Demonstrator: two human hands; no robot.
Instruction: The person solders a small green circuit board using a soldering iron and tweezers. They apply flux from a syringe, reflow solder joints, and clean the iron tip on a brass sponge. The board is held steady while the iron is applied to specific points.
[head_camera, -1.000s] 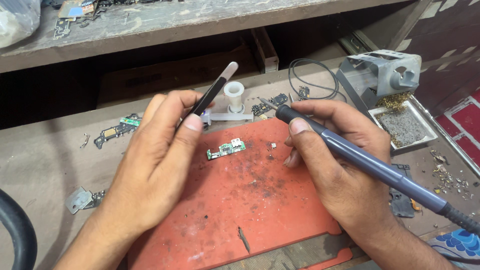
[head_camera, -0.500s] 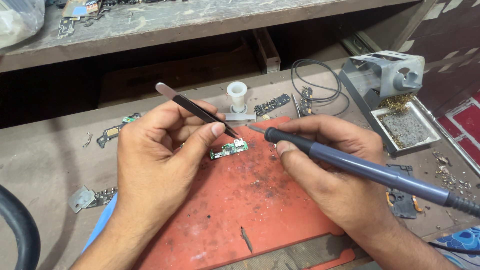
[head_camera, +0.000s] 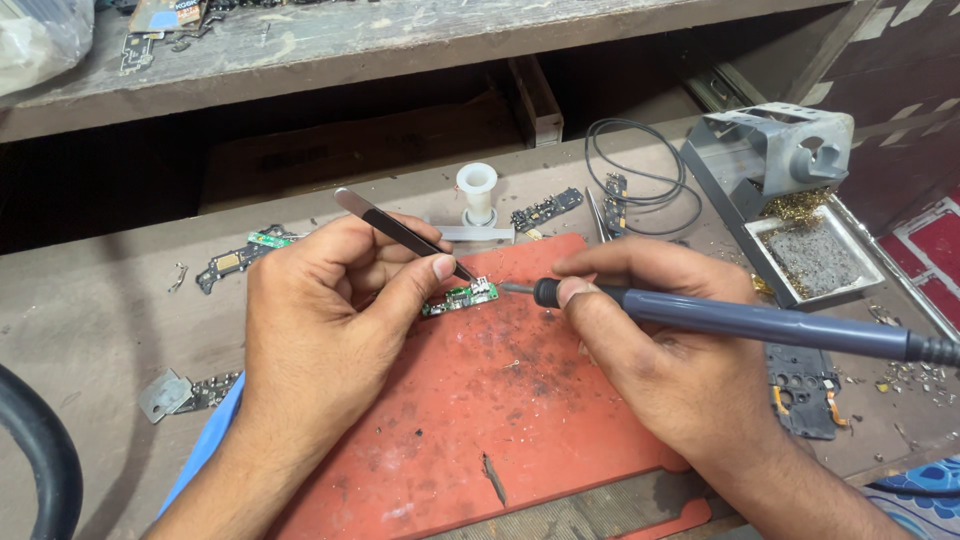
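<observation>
Where the scuffed red rubber mat (head_camera: 480, 400) covers the bench, the right hand (head_camera: 660, 350) grips a smooth blue-grey soldering iron (head_camera: 740, 322), the left hand (head_camera: 330, 320) pinches slim metal tweezers (head_camera: 400, 232); both tips meet the small green circuit board (head_camera: 460, 298) just beyond the fingertips.

left hand (head_camera: 330, 320) pins green board (head_camera: 460, 298) with tweezers (head_camera: 400, 232); right hand (head_camera: 660, 350) holds soldering iron (head_camera: 740, 322) beside it.

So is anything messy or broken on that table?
Yes, a bit. The red mat is speckled with dark burn marks and has a small gouge near its front edge. Loose circuit-board scraps lie scattered on the bench, and brass shavings spill around the soldering iron stand.
</observation>
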